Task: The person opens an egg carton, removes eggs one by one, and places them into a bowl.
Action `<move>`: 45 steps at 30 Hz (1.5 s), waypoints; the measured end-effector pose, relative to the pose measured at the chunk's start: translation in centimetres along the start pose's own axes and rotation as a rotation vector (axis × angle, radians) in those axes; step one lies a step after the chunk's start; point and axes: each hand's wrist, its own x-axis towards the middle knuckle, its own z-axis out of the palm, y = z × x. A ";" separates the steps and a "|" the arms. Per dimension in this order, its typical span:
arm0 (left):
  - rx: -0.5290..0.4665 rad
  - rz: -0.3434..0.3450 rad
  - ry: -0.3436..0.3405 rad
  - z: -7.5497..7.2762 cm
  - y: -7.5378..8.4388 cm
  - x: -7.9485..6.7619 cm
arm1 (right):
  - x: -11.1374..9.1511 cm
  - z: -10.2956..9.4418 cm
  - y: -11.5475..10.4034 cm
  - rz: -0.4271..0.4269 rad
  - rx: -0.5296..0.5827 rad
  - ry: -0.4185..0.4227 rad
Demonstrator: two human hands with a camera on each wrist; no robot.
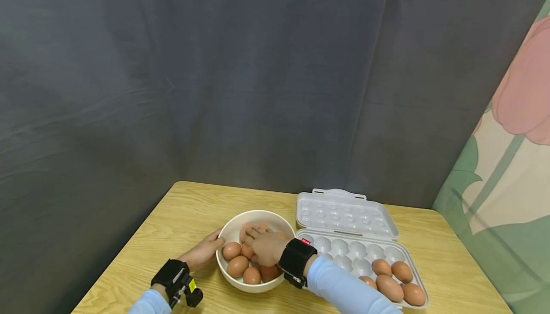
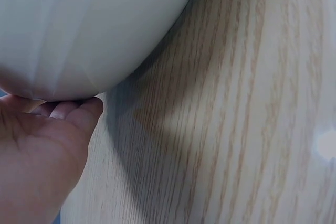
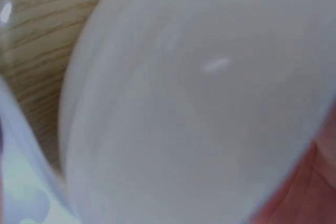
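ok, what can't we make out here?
Head: how many eggs the bowl holds; the right hand covers some.
Head: part of the egg carton, behind the right sleeve.
Left wrist: bowl's contents, blocked by its side.
Right wrist: most of the right hand, behind the bowl or past the edge.

The eggs [image 1: 237, 266] are coloured brown, the bowl [image 1: 231, 232] cream, the egg box [image 1: 343, 217] pale grey. The table [image 1: 206, 202] is streaked with yellowish wood grain; past its right edge, the floral panel [image 1: 507, 171] is printed in pink and green.
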 end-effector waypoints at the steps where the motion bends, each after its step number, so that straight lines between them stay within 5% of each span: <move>1: 0.000 -0.002 0.004 0.0 0.0 0.0 | -0.1 -0.1 0.1 0.003 0.005 0.002; 11: -0.004 -0.011 0.010 0.1 0.0 -0.1 | -2.0 -0.7 1.7 -0.018 -0.080 0.086; 19: 0.018 -0.020 0.041 0.0 -0.1 -0.2 | -3.9 -1.3 3.2 0.054 0.047 0.077; 45: 0.034 -0.052 0.058 -1.1 0.2 -0.8 | -7.0 -1.7 6.2 0.115 0.080 0.108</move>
